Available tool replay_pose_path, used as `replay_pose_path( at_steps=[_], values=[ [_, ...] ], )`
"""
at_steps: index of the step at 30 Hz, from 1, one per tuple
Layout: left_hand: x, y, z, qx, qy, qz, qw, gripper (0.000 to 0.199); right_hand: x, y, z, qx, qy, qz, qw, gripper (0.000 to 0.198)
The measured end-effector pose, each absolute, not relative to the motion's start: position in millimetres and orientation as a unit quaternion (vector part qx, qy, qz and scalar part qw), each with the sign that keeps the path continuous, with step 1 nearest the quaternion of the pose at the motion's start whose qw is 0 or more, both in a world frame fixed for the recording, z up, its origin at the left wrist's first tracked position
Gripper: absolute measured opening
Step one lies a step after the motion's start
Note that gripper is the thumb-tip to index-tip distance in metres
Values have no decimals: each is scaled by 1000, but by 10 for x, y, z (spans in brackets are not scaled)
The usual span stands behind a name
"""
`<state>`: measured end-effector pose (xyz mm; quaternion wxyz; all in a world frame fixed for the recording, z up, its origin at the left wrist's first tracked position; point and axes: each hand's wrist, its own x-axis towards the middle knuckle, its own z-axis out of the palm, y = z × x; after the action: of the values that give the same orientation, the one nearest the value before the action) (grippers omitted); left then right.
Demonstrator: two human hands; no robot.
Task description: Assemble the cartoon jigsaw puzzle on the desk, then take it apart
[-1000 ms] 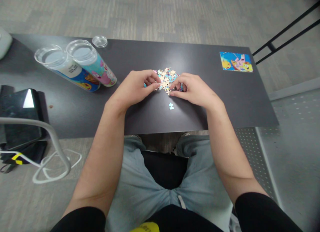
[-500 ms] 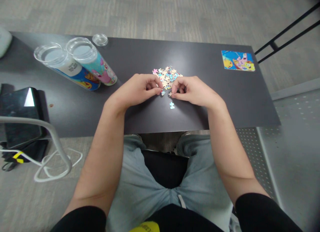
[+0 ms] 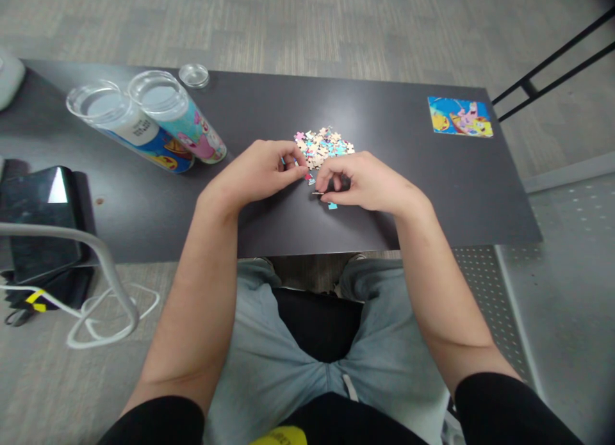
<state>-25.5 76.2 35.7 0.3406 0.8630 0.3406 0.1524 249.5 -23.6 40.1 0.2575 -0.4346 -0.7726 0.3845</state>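
Observation:
A pile of small jigsaw pieces [image 3: 324,145], tan, pink and light blue, lies on the dark table [image 3: 384,121]. My left hand [image 3: 271,171] is at the pile's near left edge, thumb and fingers pinched on a small red-and-white jigsaw piece [image 3: 308,175], partly hidden by the fingertips. Just below it a pale blue piece [image 3: 312,182] shows. My right hand [image 3: 368,182] pinches another jigsaw piece [image 3: 318,193], tilted so mostly its thin edge is visible. Beneath that hand lies a light blue piece [image 3: 332,205], partly covered.
Two clear-topped printed canisters [image 3: 204,141] [image 3: 158,144] stand left, with a round clear lid [image 3: 194,75] behind them. At the far right lies a colourful cartoon picture card [image 3: 460,117]. A black tablet-like device [image 3: 38,221] and a white cable [image 3: 115,285] are at the left edge.
My right hand has come left and slightly nearer me, tipping its piece and partly covering the loose blue one. My left hand has shifted slightly left, and a red piece now shows at its fingertips.

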Motion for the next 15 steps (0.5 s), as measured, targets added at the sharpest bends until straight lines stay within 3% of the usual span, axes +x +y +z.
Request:
replay_pose_path(
  at_steps=[15],
  values=[
    [-209,769,272,864,344,146,338,26,2685,-248,426,-491,-775,357,177,12]
  ],
)
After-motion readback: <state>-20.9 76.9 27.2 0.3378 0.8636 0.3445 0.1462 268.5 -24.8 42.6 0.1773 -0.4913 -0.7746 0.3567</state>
